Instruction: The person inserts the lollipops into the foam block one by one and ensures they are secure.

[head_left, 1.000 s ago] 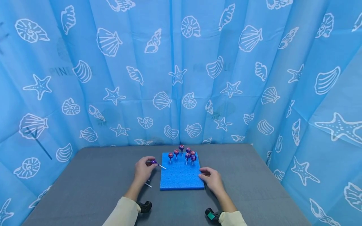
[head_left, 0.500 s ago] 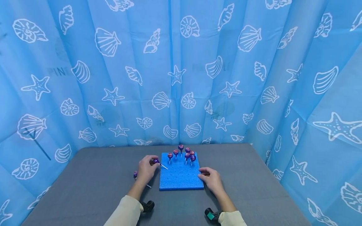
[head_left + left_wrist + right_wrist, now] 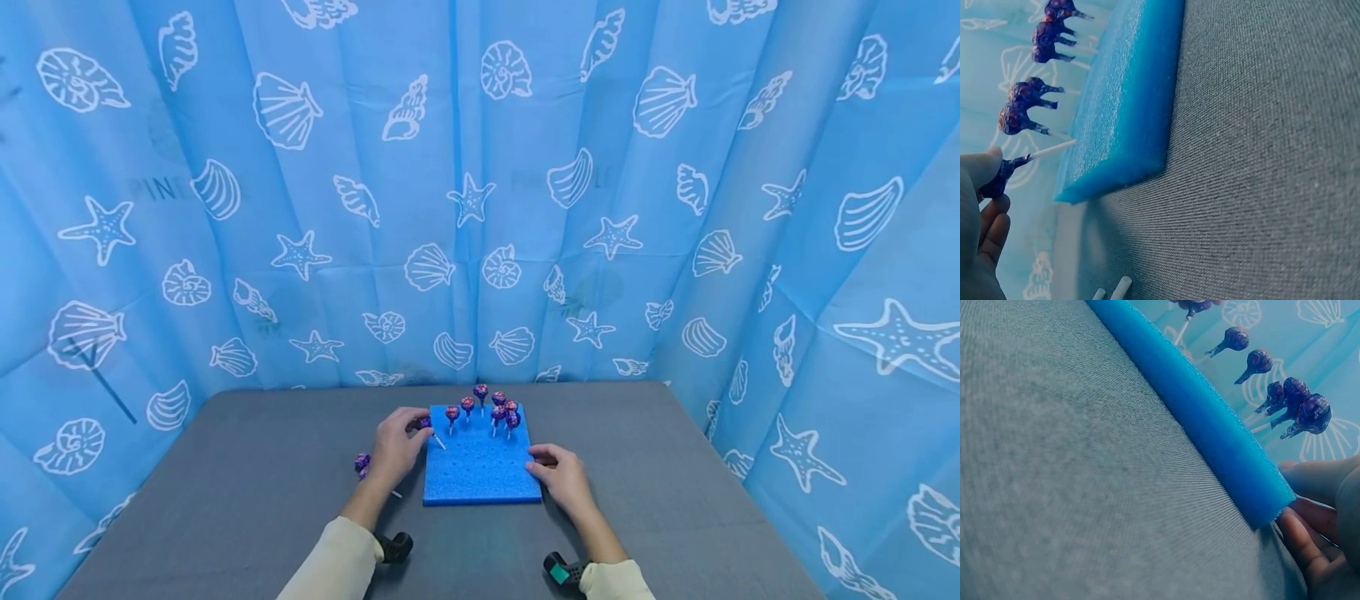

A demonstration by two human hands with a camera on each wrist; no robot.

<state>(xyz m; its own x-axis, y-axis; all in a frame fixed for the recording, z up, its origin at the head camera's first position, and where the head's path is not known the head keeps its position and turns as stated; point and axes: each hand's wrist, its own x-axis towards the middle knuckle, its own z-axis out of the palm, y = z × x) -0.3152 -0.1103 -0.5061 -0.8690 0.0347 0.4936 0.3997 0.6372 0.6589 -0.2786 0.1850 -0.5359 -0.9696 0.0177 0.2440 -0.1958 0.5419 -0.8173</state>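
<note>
My left hand point(image 3: 396, 446) pinches a purple-wrapped lollipop point(image 3: 1002, 177) by its head, between thumb and fingers. Its white stick point(image 3: 1054, 149) slants down over the left part of the blue foam board point(image 3: 483, 479); whether the tip touches the foam I cannot tell. Several lollipops point(image 3: 498, 413) with red and purple wrappers stand upright in the board's back half. At the board's right edge, my right hand point(image 3: 564, 479) holds the foam, thumb by the top and fingers against the side, as the right wrist view shows.
Loose lollipops point(image 3: 362, 462) lie on the grey table point(image 3: 660, 492) left of the board, partly hidden by my left wrist. Small holes dot the board's front half. A blue curtain point(image 3: 465, 317) printed with shells hangs behind the table.
My left hand has moved right with the lollipop, bringing it over the board's left edge, and the stick now points more steeply down. The right hand stays put.
</note>
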